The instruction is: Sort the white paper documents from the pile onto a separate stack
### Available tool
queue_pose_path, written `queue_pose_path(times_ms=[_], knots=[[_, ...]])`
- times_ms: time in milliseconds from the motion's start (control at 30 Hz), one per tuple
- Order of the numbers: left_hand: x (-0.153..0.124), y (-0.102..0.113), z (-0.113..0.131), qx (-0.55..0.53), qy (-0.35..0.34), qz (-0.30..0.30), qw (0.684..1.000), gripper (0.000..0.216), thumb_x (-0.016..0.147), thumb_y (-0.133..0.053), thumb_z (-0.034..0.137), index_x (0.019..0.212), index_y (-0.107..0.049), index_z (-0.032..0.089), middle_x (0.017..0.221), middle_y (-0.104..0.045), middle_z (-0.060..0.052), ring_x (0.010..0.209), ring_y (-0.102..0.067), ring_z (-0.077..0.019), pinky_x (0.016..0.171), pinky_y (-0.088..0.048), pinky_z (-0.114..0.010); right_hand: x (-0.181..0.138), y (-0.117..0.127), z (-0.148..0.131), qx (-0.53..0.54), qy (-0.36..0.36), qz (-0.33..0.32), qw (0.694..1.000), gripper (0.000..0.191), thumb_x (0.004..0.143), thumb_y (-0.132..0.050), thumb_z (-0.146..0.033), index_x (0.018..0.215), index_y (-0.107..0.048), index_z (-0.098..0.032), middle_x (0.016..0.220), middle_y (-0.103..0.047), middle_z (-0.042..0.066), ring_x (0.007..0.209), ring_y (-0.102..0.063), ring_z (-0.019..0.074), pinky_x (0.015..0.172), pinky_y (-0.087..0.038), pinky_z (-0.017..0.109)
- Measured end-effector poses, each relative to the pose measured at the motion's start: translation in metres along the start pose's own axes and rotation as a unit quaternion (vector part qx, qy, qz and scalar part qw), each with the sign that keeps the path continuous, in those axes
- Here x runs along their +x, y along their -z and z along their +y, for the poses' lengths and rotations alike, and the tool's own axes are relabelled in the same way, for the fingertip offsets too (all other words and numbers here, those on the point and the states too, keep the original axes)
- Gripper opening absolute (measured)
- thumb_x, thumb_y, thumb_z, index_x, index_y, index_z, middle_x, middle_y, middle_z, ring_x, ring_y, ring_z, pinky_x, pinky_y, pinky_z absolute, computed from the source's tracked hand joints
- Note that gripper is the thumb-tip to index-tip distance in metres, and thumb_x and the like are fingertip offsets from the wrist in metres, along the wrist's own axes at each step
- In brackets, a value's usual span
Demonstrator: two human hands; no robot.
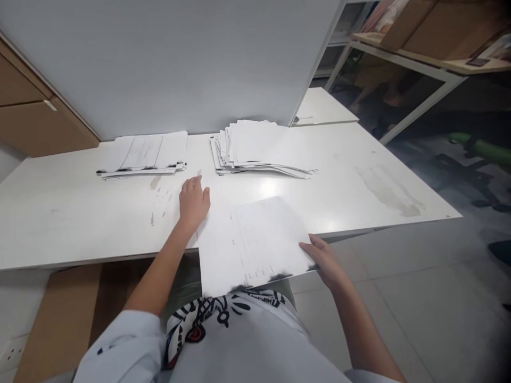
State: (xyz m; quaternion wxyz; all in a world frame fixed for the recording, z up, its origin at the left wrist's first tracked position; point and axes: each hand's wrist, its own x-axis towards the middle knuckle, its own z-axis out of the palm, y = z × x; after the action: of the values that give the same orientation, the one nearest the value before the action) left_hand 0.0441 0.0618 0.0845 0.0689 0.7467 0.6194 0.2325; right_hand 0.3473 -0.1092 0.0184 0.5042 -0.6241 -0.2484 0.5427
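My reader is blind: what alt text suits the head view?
A person's right hand holds a printed, dark-smudged paper at a white table; the left hand, loosely curled, is over it. Farther back, a neater paper stack lies left of a messier stack by a grey panel.

The near paper sheet (259, 234) carries print too small to read and hides some right hand (325, 259) fingers. Far right, a green object (493, 152) is blurred and cut off; the left cardboard box (35, 125) is cut off too.

Shows white on the near paper (259, 239), smudged black along 1 edge; white on 2 paper stacks (271, 143); black print with red on the pale shirt (255, 340).
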Motion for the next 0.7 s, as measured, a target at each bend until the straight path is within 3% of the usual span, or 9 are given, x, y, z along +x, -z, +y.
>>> queue_pose_path(times_ms=[133,300,400,533,600,700], knots=[[0.021,-0.028,-0.005,0.014,-0.011,-0.08,0.997,0.045,0.093,-0.034,0.025,0.132,-0.046,0.008,0.132,-0.053,-0.019,0.127,-0.043,-0.0305,0.108,-0.032,-0.048,-0.001,0.001,0.002,0.003,-0.009,0.003,1.0,0.035,0.062,-0.076,-0.037,0.09,-0.068,-0.018,0.083,-0.074,0.005,0.071,-0.067,0.0228,0.059,-0.048,0.028],[0.015,-0.039,-0.012,0.006,-0.037,-0.036,0.999,0.042,0.092,-0.029,0.019,0.124,-0.054,0.009,0.125,-0.057,-0.017,0.123,-0.047,-0.0267,0.108,-0.034,-0.042,0.003,-0.005,0.002,0.039,-0.008,0.04,0.998,0.034,0.057,-0.077,-0.038,0.083,-0.068,-0.018,0.076,-0.073,0.004,0.068,-0.066,0.0227,0.059,-0.048,0.029],[0.021,-0.032,-0.005,0.031,-0.035,-0.072,0.996,0.042,0.09,-0.03,0.018,0.122,-0.055,0.007,0.124,-0.058,-0.019,0.122,-0.049,-0.029,0.106,-0.036,-0.044,0.004,-0.013,-0.005,0.037,-0.003,0.043,0.998,0.033,0.056,-0.076,-0.038,0.079,-0.067,-0.017,0.073,-0.072,0.005,0.066,-0.065,0.0231,0.059,-0.048,0.03],[0.041,-0.011,0.005,0.016,0.049,-0.143,0.988,0.045,0.093,-0.034,0.029,0.132,-0.047,0.011,0.12,-0.063,-0.019,0.114,-0.057,-0.0331,0.097,-0.043,-0.049,0.002,-0.013,-0.026,-0.004,0.043,0.022,0.999,0.027,0.058,-0.072,-0.037,0.077,-0.066,-0.018,0.075,-0.072,0.004,0.07,-0.065,0.0233,0.061,-0.048,0.03],[0.049,0.001,0.002,0.001,0.069,-0.146,0.987,0.047,0.093,-0.036,0.035,0.133,-0.047,0.012,0.119,-0.064,-0.018,0.113,-0.058,-0.035,0.095,-0.044,-0.052,0.0,-0.001,-0.041,-0.016,0.071,0.042,0.996,0.026,0.059,-0.07,-0.037,0.077,-0.065,-0.019,0.075,-0.072,0.003,0.07,-0.064,0.0227,0.06,-0.048,0.03],[0.052,0.013,-0.017,-0.026,0.066,-0.116,0.991,0.05,0.093,-0.037,0.04,0.135,-0.044,0.014,0.13,-0.059,-0.015,0.116,-0.057,-0.0334,0.097,-0.044,-0.051,-0.009,0.03,-0.066,-0.013,0.134,0.128,0.982,0.029,0.062,-0.07,-0.039,0.082,-0.064,-0.02,0.077,-0.071,0.003,0.068,-0.063,0.0221,0.059,-0.048,0.03]])
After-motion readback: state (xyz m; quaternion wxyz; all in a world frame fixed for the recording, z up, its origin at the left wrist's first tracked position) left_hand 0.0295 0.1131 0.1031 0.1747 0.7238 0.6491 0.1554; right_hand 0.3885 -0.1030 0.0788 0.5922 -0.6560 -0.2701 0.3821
